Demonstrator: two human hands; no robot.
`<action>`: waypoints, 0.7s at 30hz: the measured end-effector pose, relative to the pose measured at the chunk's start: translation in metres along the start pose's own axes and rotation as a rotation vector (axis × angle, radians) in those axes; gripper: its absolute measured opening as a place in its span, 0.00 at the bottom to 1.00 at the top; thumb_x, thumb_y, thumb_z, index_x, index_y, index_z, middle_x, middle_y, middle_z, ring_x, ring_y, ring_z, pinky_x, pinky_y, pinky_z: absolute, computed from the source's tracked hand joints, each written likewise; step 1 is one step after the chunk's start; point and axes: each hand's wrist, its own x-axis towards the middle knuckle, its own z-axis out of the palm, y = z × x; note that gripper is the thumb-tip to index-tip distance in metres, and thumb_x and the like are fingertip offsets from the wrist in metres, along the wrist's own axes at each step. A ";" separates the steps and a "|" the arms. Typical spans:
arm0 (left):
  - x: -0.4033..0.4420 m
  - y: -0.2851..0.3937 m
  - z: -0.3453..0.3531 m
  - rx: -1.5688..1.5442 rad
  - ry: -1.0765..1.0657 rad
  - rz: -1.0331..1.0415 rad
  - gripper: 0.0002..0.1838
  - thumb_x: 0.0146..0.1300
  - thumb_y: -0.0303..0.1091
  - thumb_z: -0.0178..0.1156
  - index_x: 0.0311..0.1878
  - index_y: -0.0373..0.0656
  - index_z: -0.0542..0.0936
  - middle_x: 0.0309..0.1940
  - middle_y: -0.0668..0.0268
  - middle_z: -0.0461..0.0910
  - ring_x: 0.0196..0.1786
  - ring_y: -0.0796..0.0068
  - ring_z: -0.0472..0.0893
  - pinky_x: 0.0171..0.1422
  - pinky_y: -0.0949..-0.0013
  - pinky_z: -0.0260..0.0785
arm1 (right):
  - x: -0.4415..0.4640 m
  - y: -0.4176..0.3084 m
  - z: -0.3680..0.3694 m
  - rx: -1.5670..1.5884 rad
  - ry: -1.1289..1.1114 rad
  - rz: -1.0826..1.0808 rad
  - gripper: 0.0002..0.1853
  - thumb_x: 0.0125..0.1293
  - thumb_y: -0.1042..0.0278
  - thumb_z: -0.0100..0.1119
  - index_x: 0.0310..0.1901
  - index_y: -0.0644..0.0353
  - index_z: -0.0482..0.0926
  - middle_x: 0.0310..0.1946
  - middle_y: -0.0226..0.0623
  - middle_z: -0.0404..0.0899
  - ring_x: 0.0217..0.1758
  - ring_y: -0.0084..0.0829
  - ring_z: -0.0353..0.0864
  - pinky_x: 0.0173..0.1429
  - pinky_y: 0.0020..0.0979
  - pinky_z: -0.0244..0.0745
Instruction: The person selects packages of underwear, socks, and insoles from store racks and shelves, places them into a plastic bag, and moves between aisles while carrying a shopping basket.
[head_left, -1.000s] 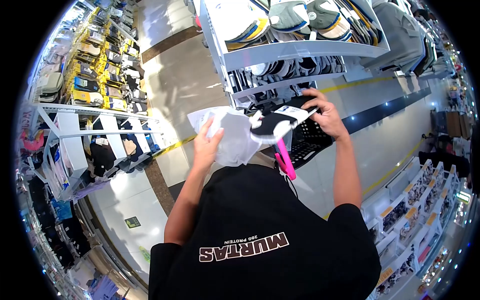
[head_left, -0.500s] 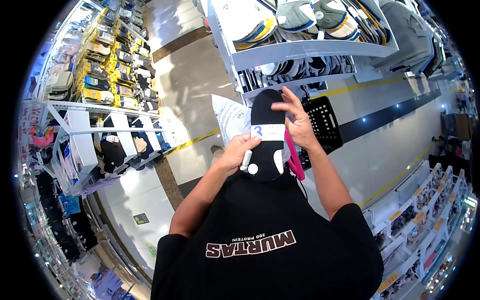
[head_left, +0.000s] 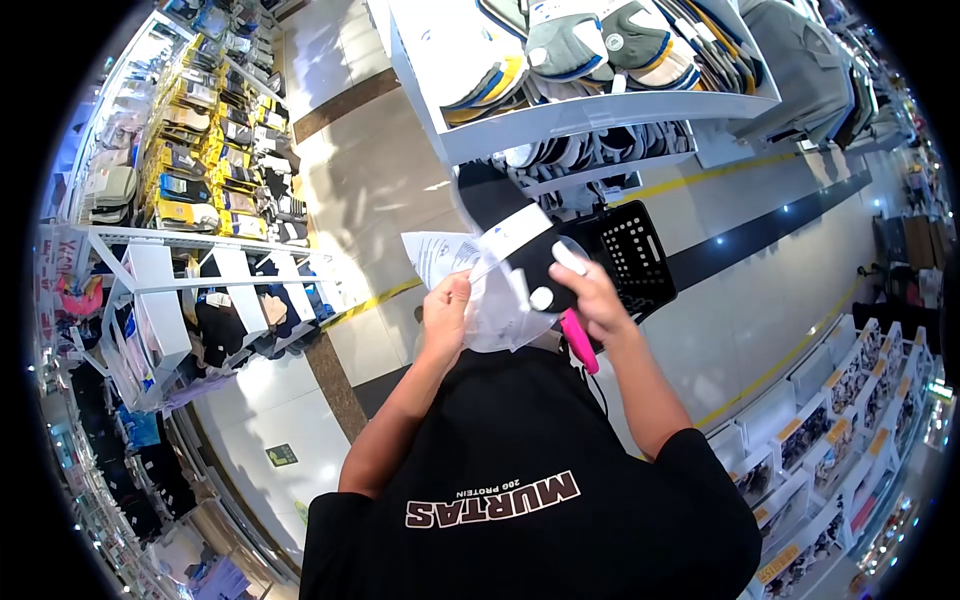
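Clock positions are read from the black-and-white socks held at the centre. At 9 o'clock, at the far left, stands a white slatted shelf unit; above it, between 9 and 10 o'clock, a white wire rack carries rows of yellow-carded packaged socks. At 7 o'clock, the left hand has its fingers closed on a crumpled, translucent white plastic bag with dark printing at its upper-left corner. The black-and-white socks, flat and wrapped by a white paper band, overlap the bag, their black end pointing to 11 o'clock; whether any part lies inside cannot be determined. At 5 o'clock hangs a bright pink strap. At 4 o'clock, the right hand, slightly blurred, has its fingers narrowed onto the socks' lower end. At 1 o'clock is a white display shelf of multicoloured socks. At 3 o'clock, behind the right hand, is a black perforated plastic basket. White compartmented bins stand farther out at 4 o'clock.
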 end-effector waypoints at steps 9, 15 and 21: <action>-0.020 -0.005 -0.073 0.002 0.256 -0.057 0.11 0.73 0.38 0.59 0.48 0.39 0.79 0.35 0.71 0.81 0.36 0.84 0.78 0.39 0.76 0.71 | 0.082 -0.062 -0.124 -0.038 0.271 -0.171 0.16 0.73 0.54 0.58 0.51 0.58 0.76 0.33 0.31 0.81 0.25 0.24 0.77 0.25 0.25 0.68; -0.021 0.010 -0.072 -0.019 0.206 0.073 0.09 0.74 0.35 0.59 0.47 0.39 0.79 0.39 0.71 0.82 0.40 0.85 0.78 0.46 0.77 0.69 | 0.180 -0.094 -0.161 -0.046 0.391 -0.118 0.26 0.68 0.58 0.66 0.61 0.59 0.68 0.37 0.39 0.82 0.27 0.33 0.81 0.27 0.29 0.75; -0.030 0.025 -0.054 -0.043 0.181 0.093 0.09 0.73 0.33 0.59 0.49 0.37 0.79 0.40 0.71 0.82 0.42 0.86 0.77 0.49 0.78 0.67 | 0.221 -0.078 -0.176 -0.002 0.652 -0.330 0.34 0.66 0.72 0.63 0.73 0.60 0.61 0.49 0.45 0.80 0.39 0.36 0.84 0.43 0.36 0.84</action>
